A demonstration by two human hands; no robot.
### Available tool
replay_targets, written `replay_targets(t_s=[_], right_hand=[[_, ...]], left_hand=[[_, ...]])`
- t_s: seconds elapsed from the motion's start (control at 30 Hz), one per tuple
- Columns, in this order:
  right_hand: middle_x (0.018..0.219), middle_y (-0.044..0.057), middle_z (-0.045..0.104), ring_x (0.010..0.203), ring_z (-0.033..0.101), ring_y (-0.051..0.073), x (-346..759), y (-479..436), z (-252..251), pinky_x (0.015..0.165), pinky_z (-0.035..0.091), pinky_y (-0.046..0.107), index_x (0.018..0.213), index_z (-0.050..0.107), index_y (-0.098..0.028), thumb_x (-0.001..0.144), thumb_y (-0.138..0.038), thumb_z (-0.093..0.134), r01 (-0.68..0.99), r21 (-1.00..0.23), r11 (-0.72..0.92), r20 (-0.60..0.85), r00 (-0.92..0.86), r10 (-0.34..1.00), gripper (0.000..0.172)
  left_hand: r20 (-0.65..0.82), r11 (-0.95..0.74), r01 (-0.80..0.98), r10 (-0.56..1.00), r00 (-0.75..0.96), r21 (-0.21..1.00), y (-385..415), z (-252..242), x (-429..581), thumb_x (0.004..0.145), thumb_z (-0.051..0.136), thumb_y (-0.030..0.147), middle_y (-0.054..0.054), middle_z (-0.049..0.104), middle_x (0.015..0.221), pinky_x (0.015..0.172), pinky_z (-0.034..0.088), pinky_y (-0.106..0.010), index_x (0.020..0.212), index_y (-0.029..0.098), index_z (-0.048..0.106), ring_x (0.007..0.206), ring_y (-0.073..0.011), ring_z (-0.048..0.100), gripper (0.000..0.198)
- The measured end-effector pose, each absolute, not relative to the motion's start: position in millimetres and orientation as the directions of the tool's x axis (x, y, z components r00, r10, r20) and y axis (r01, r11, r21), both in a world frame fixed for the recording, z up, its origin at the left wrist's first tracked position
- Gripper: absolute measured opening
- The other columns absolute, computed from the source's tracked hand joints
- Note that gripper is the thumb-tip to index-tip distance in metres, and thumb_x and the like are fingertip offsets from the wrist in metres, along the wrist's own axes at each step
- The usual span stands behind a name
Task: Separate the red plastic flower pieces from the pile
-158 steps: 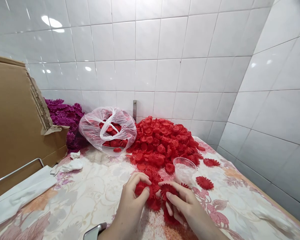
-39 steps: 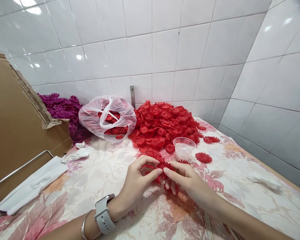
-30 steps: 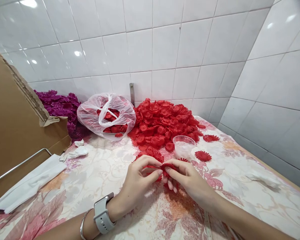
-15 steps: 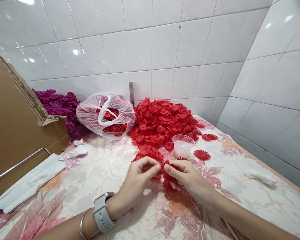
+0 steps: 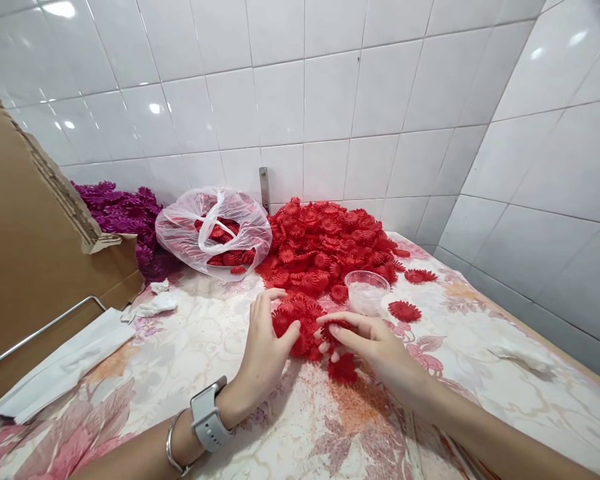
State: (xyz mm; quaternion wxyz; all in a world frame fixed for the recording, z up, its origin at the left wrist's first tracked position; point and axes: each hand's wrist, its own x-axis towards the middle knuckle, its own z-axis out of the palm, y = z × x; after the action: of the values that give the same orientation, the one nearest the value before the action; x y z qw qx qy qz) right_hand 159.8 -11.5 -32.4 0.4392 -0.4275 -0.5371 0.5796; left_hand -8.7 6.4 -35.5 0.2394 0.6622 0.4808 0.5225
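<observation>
My left hand [image 5: 267,343], with a grey-strapped watch [image 5: 209,413] on its wrist, has thumb and fingers apart at the near left side of a small heap of red fabric flowers [image 5: 300,317]. It touches the heap's edge. To the right, my right hand [image 5: 373,343] pinches a red fabric flower [image 5: 326,333] between thumb and fingers, partly hidden by them. Another red flower [image 5: 343,369] shows just below these fingers; whether it hangs from them or lies on the cloth, I cannot tell. Behind my right hand stands a clear plastic tub [image 5: 367,293] with whitish contents.
A large red flower pile [image 5: 330,240] rests near the tiled wall [image 5: 330,93]. Left of it are a plastic bag [image 5: 180,230] of red flowers, purple flowers [image 5: 123,210] and a cardboard box [image 5: 45,220]. Loose red flowers [image 5: 405,311] lie right of the tub on the floral tablecloth [image 5: 200,333].
My hands were together at a red flower. My left hand has come away leftward and opened at the small heap, while my right hand keeps hold of a flower.
</observation>
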Motion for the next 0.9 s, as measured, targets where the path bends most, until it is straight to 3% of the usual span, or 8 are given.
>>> replay_targets(t_s=[0.1, 0.23, 0.4, 0.67, 0.9], right_hand=[[0.071, 0.004, 0.067, 0.066, 0.062, 0.015, 158.1, -9.6, -33.8, 0.066, 0.049, 0.030, 0.091, 0.064, -0.015, 0.068, -0.036, 0.064, -0.094, -0.994, -0.064, -0.036, -0.270, 0.962, 0.031], [0.067, 0.003, 0.067, 0.063, 0.064, 0.016, 157.6, -8.8, -34.8, 0.066, 0.051, 0.031, 0.086, 0.065, -0.015, 0.064, -0.042, 0.067, -0.139, -0.985, -0.104, -0.062, -0.279, 0.958, 0.035], [0.066, 0.000, 0.065, 0.060, 0.062, 0.014, 158.1, -9.0, -32.9, 0.062, 0.052, 0.027, 0.076, 0.063, -0.016, 0.062, -0.044, 0.070, -0.149, -0.987, -0.068, -0.034, -0.220, 0.975, 0.032], [0.051, -0.002, 0.056, 0.048, 0.054, 0.010, 156.9, -14.9, -35.4, 0.047, 0.041, 0.022, 0.057, 0.053, -0.015, 0.068, -0.046, 0.066, 0.001, -1.000, 0.001, 0.001, -0.175, 0.984, 0.035], [0.061, 0.000, 0.062, 0.054, 0.056, 0.011, 155.6, -16.1, -28.9, 0.053, 0.046, 0.023, 0.075, 0.062, -0.015, 0.069, -0.043, 0.063, -0.060, -0.998, -0.030, -0.014, -0.260, 0.966, 0.028]], left_hand=[[0.552, -0.534, 0.474, 0.826, 0.117, 0.699, 1.1, -30.9, -7.8, 0.073, 0.051, 0.009, -0.004, 0.056, 0.104, 0.092, 0.034, -0.035, 0.097, 0.021, 0.053, 0.104, -0.0197, 0.047, 0.027], [0.555, -0.605, 0.427, 0.793, 0.249, 0.672, -5.1, -27.3, -6.6, 0.079, 0.050, 0.013, -0.003, 0.059, 0.095, 0.085, 0.038, -0.031, 0.089, 0.021, 0.055, 0.095, -0.0179, 0.052, 0.014], [0.457, -0.580, 0.373, 0.808, 0.371, 0.724, -8.7, -29.7, -4.5, 0.080, 0.053, 0.017, -0.002, 0.060, 0.085, 0.075, 0.042, -0.026, 0.080, 0.020, 0.059, 0.083, -0.0149, 0.055, 0.006], [0.413, -0.522, 0.334, 0.843, 0.345, 0.785, -14.6, -25.2, -3.1, 0.076, 0.061, 0.024, 0.000, 0.064, 0.077, 0.069, 0.042, -0.023, 0.078, 0.019, 0.063, 0.073, -0.0131, 0.058, 0.006], [0.255, -0.300, 0.122, 0.923, 0.289, 0.946, -9.7, -32.2, -2.2, 0.077, 0.058, 0.025, -0.001, 0.064, 0.078, 0.064, 0.048, -0.024, 0.085, 0.019, 0.058, 0.066, -0.0130, 0.062, 0.010]])
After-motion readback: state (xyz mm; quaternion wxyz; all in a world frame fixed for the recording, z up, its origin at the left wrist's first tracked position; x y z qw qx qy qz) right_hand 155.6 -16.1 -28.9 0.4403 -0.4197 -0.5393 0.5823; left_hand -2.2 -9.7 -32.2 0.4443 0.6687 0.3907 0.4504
